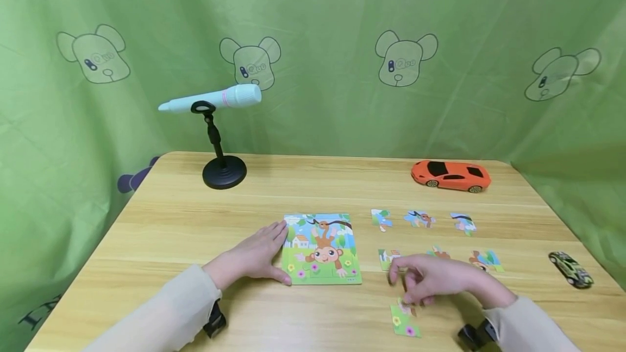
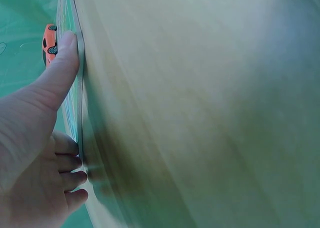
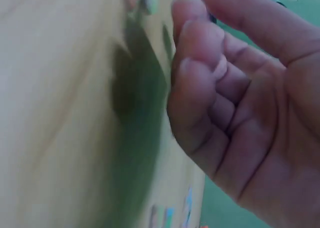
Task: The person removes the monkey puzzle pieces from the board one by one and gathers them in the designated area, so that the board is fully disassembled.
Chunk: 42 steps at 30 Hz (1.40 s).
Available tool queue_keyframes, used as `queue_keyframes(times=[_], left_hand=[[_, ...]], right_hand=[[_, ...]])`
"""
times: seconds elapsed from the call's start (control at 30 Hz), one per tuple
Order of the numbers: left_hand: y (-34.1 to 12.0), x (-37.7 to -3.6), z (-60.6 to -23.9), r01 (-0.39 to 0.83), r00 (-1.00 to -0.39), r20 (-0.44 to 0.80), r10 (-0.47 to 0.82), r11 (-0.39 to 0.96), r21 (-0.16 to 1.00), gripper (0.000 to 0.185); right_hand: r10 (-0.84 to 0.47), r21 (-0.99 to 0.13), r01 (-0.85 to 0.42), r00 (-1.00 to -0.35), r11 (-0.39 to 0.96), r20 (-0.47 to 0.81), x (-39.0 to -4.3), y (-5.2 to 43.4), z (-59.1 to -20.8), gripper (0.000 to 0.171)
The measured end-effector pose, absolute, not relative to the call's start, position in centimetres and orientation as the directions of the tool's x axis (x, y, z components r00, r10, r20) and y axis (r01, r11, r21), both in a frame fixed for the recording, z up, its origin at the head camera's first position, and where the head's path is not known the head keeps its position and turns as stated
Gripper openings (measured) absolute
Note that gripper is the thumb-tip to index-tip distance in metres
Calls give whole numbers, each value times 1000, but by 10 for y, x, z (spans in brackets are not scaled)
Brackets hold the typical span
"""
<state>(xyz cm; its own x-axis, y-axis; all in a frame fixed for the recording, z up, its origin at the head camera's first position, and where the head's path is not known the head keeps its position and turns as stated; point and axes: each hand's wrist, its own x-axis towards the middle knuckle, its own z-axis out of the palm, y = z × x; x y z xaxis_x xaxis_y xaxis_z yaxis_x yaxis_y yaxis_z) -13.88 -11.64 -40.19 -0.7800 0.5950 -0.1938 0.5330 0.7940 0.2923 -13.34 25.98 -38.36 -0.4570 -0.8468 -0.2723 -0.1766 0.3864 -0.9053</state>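
Note:
A square monkey puzzle board (image 1: 321, 251) lies on the table, with the picture of a hanging monkey facing up. My left hand (image 1: 261, 251) rests at its left side, fingertips at the upper left edge and thumb by the lower left corner. In the left wrist view the thumb (image 2: 65, 58) lies along the board's thin edge. My right hand (image 1: 432, 278) hovers right of the board with fingers loosely bent and nothing visible in its grasp. Just below its fingertips is a green puzzle piece with flowers (image 1: 405, 320). A house piece (image 1: 386, 258) is partly behind the fingers.
Several more puzzle pieces lie in rows on the right, among them a branch piece (image 1: 463, 223) and a monkey-face piece (image 1: 486, 260). An orange toy car (image 1: 451, 176) stands at the back, a small patterned car (image 1: 570, 269) at far right. A blue toy microphone (image 1: 215, 99) sits on a black stand (image 1: 224, 171).

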Motion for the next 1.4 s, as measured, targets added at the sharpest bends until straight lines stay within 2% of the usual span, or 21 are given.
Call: queue_keyframes(times=[0.13,0.23,0.6,0.9,1.4], left_hand=[[-116,-139,-402,531,-781,-196,592,796,290,110],[-116,-138,-401,530,-781,-197,592,796,292,110],[-117,-139,-404,533,-782,-189,594,794,292,110],[-117,-139,-403,542,-778,-180,602,787,294,110],[-117,-139,-402,545,-777,-189,601,791,278,110]], right_hand=[[-858,-855,-372,-492,361,-148,-143,244,-381,23],[-848,-816,-446,-521,367,-96,-147,227,-380,23],[-773,-710,-494,-624,502,-113,-155,167,-390,23],[-766,-662,-537,-636,523,-90,-159,145,-395,20],[-762,-570,-587,-638,575,-112,-156,137,-395,20]])
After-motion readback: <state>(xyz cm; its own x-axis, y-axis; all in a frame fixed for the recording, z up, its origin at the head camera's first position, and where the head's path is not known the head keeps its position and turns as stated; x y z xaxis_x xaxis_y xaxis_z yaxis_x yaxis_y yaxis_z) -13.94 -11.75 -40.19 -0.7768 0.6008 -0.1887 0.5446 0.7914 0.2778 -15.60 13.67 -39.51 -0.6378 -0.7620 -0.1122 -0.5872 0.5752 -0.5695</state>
